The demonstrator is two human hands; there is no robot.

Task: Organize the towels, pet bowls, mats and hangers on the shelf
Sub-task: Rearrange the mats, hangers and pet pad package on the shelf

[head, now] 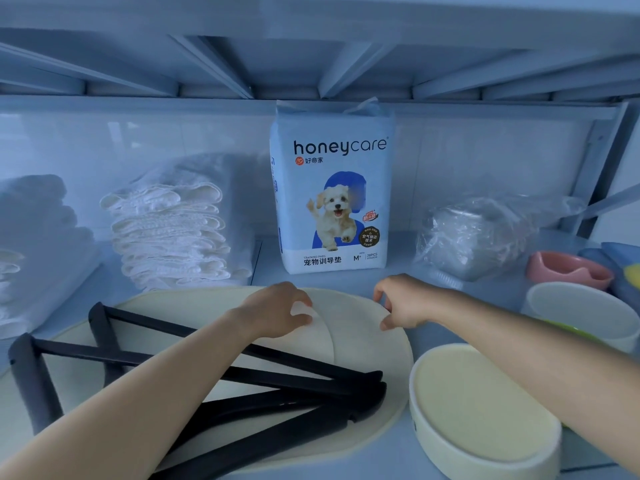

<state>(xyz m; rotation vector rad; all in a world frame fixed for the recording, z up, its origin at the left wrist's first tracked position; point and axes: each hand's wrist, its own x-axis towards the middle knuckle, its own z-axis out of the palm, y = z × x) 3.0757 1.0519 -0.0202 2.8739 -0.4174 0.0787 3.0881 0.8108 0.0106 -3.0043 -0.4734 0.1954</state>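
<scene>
Pale shelf [346,278], both hands' fingers pinched on cream mats [367,344]: left hand [277,311], right hand [401,301]; black hangers [242,393] at seven o'clock.

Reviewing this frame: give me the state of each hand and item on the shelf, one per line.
left hand: pinching the mat's far edge
right hand: pinching the same edge
cream mats: flat, overlapping
black hangers: lying piled on the mats
training pad pack: upright, at the back
folded towels: stacked
cream bowl: upright, empty
pink bowl: upright
</scene>
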